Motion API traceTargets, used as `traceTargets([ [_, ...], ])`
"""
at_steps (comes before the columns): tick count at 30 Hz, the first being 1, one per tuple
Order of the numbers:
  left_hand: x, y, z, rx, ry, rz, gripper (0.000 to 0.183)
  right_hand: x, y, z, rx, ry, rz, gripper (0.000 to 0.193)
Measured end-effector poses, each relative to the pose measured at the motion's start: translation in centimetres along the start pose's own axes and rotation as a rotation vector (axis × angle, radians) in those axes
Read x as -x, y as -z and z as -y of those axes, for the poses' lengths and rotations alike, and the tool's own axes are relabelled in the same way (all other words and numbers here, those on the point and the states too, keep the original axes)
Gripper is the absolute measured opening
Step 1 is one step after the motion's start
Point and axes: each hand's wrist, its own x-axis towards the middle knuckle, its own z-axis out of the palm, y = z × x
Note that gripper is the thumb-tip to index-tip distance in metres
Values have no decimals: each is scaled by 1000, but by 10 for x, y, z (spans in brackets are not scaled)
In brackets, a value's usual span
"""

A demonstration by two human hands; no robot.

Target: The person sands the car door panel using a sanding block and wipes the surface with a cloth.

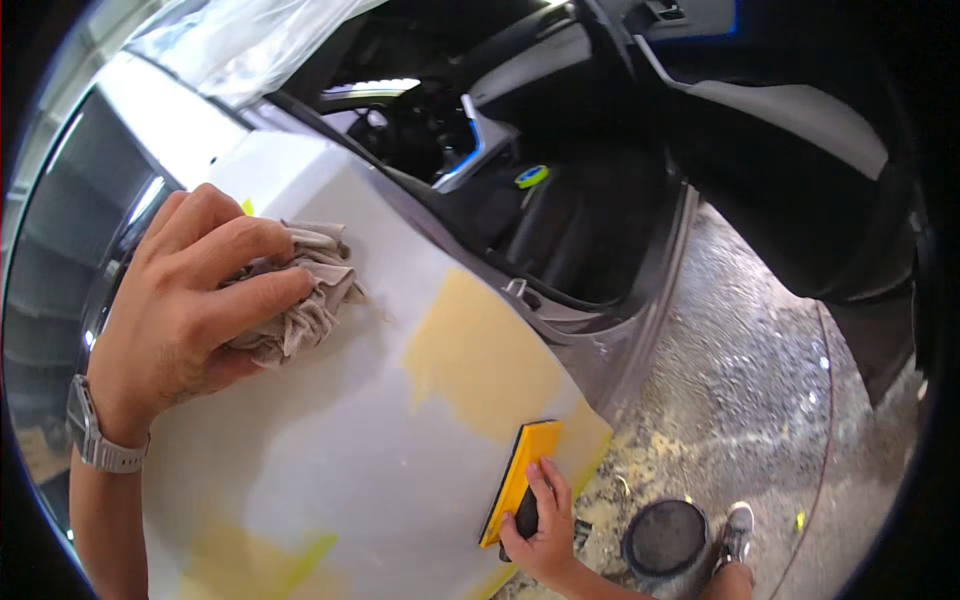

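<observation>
My left hand (190, 290), with a watch on its wrist, is closed around a crumpled grey rag (312, 300). It is over the upper left of a white car body panel (330, 440). Lower right, my right hand (545, 525) grips the black handle of a yellow sanding block (522, 470). The block lies against the panel near its right edge. Just above it a tan filler patch (485, 360) spreads across the white surface, and a second tan patch (235, 560) shows at the bottom left. Whether the rag touches the panel, I cannot tell.
An open car door (780, 190) stands at the upper right, beside the dark interior with a green roll of tape (532, 177). Clear plastic sheeting (240, 45) covers the top left. A round black bucket (665, 538) and a thin hose (822, 440) are on the wet, spattered floor.
</observation>
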Motion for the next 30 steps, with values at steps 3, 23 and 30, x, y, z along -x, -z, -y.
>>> traceTargets([
  [3,-13,3,24,90,-24,-69,59,-22,-6,63,-17,-146,-2,69],
  [23,-35,-31,52,536,60,-119,60,-123,-3,82,86,-124,-171,69],
  [30,-35,-40,54,570,94,-158,61,-78,-32,140,135,-191,-101,70],
])
